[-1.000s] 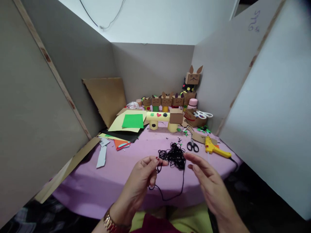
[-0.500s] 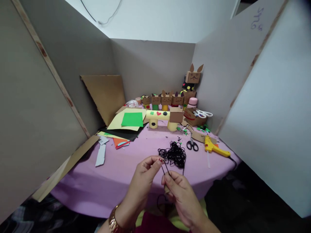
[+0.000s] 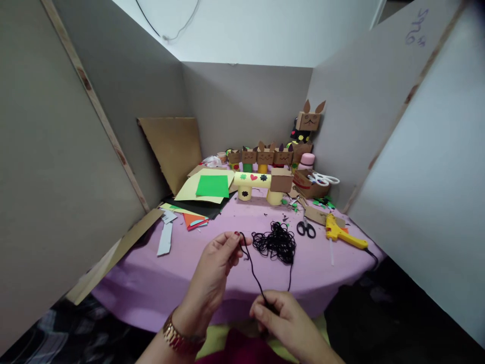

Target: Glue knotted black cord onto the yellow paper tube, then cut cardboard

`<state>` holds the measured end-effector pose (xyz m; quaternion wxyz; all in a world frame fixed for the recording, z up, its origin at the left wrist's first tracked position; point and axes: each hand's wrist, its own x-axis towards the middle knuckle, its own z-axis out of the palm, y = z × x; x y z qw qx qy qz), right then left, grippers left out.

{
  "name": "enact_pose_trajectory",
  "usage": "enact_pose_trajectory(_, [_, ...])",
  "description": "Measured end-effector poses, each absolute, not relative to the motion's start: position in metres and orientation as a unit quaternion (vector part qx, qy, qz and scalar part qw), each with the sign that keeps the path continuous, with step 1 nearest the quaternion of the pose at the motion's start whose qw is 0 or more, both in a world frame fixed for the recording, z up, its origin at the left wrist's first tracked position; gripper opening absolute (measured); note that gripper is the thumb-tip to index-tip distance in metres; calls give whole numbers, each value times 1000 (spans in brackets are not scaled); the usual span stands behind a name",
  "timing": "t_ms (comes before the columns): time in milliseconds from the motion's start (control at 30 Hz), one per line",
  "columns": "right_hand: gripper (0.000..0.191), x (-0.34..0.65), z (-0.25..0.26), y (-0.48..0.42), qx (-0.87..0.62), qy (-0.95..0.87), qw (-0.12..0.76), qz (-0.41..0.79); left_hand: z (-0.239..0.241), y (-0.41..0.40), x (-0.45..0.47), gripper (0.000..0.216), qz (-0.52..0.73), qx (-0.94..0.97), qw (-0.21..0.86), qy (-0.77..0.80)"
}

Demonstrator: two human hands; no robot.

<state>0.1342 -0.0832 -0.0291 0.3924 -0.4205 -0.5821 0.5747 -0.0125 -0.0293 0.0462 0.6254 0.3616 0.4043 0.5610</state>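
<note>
A tangled heap of black cord (image 3: 277, 242) is lying on the tabletop (image 3: 178, 283), which is wearing a purple cloth, and both hands are holding a strand that leads out of it. The left hand (image 3: 216, 265) is pinching the strand between thumb and fingertips just left of the heap, its other fingers curling loosely; a gold watch (image 3: 176, 337) is sitting on that wrist. The right hand (image 3: 285, 321) is closing thumb and forefinger on the same strand lower down, at the tabletop's near edge. Between the two hands the cord is running in a nearly straight slant, and from the right hand another stretch is rising back to the heap.

Just right of the heap, small black-handled scissors (image 3: 306, 228) are lying flat, and beyond them a yellow glue gun (image 3: 339, 232) is resting near the tabletop's right edge. Farther back a yellow tube figure (image 3: 253, 180) with paper shapes stuck on it (a red heart among them) is standing beside a green sheet (image 3: 212, 186) that is lying on a stack of coloured papers.
</note>
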Motion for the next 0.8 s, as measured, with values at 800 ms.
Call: enact_pose_trajectory(800, [27, 115, 7, -63, -350, -438, 552, 617, 45, -36, -5, 23, 492, 477, 586, 432])
